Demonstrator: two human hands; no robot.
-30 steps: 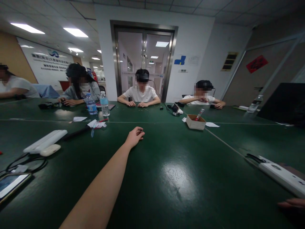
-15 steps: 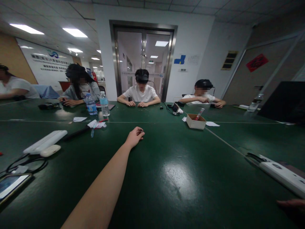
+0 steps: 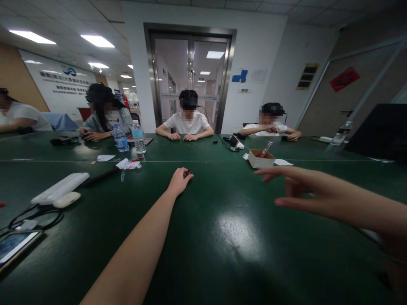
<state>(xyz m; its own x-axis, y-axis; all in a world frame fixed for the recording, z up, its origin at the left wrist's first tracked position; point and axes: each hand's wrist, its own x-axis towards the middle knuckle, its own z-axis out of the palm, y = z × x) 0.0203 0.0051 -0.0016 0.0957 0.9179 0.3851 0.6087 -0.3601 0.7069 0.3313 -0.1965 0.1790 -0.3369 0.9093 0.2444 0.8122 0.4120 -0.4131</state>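
Note:
My left hand (image 3: pixel 179 180) rests on the green tabletop (image 3: pixel 203 237), its fingers curled round a small dark object (image 3: pixel 186 173). Most of that object is hidden by the fingers, so its kind is unclear. From the right, my right hand (image 3: pixel 295 188) reaches over the table with thumb and index finger apart and nothing between them. Just beyond its fingertips stands a small open cardboard box (image 3: pixel 261 162) with a clear-and-red stick-like item (image 3: pixel 266 149) leaning out of it.
To the left lie a white power bank-like block (image 3: pixel 62 188), a white mouse (image 3: pixel 67 199), a black cable and a phone (image 3: pixel 17 250). Crumpled paper (image 3: pixel 127 164) and two water bottles (image 3: pixel 139 139) stand farther back. Several people sit along the far side.
My right hand has come in from the lower right edge and now stretches over the table toward the box. The left hand has stayed in place on the dark object.

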